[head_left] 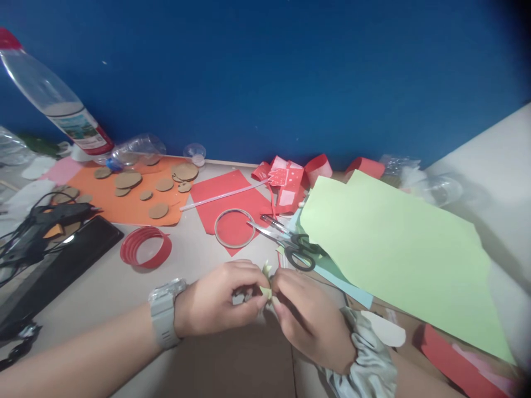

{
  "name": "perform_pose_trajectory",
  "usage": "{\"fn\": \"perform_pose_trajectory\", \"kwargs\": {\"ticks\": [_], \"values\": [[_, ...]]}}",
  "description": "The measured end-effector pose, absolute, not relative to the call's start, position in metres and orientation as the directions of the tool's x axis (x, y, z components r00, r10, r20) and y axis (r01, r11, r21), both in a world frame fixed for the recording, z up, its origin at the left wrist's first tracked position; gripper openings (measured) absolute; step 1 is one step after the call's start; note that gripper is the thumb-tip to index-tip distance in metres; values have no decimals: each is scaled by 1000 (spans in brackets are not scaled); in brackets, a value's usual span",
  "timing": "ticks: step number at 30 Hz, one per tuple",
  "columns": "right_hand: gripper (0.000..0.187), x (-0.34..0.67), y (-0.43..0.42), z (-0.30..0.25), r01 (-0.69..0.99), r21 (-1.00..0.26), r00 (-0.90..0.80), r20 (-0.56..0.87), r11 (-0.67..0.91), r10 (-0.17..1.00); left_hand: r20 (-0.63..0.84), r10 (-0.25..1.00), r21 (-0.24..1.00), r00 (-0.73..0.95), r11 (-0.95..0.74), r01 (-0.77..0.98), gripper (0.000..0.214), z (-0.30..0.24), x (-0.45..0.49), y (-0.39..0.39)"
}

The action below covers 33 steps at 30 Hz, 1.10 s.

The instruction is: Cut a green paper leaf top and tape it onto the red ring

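Observation:
A small piece of pale green paper (pixel 266 270) is pinched between both hands near the table's front. My left hand (pixel 226 296), with a grey watch (pixel 163 309) on its wrist, closes finger and thumb on the paper's left side. From the right, my right hand (pixel 309 315) grips it too, a grey-green scrunchie (pixel 365 356) around that wrist. Fingers cover most of the paper, so its full shape is hidden. Just beyond the hands lie black-handled scissors (pixel 299 258), a metal ring (pixel 216 235) and red paper (pixel 228 188).
Large green sheets (pixel 398 243) cover the right side. Cardboard discs (pixel 128 179) rest on orange paper (pixel 103 204). At left are a red tape roll (pixel 160 251), a black glue gun (pixel 62 221), a long black object (pixel 74 265) and a tall bottle (pixel 45 88). A blue wall (pixel 265 77) stands behind.

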State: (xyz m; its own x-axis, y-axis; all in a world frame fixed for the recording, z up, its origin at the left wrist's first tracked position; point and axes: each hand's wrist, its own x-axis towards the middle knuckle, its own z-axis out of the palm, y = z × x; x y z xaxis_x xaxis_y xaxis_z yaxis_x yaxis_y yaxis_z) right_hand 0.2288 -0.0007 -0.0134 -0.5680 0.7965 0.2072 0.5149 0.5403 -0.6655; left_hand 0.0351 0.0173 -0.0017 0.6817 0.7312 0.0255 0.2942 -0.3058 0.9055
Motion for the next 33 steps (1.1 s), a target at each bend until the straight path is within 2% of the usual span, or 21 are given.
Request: {"fn": "perform_pose_trajectory", "kwargs": {"ticks": [9, 24, 33], "values": [[20, 228, 0, -16, 562, -645, -556, 168, 518, 814, 0, 748, 905, 664, -283, 318, 7, -1, 35, 17], [18, 231, 1, -12, 478, -758, -539, 145, 443, 830, -32, 744, 950, 668, -186, 253, 10, -1, 32, 21], [22, 234, 1, -11, 429, -822, -513, 120, 375, 850, -42, 742, 993, 669, -41, 108, 16, 3, 30, 20]]}}
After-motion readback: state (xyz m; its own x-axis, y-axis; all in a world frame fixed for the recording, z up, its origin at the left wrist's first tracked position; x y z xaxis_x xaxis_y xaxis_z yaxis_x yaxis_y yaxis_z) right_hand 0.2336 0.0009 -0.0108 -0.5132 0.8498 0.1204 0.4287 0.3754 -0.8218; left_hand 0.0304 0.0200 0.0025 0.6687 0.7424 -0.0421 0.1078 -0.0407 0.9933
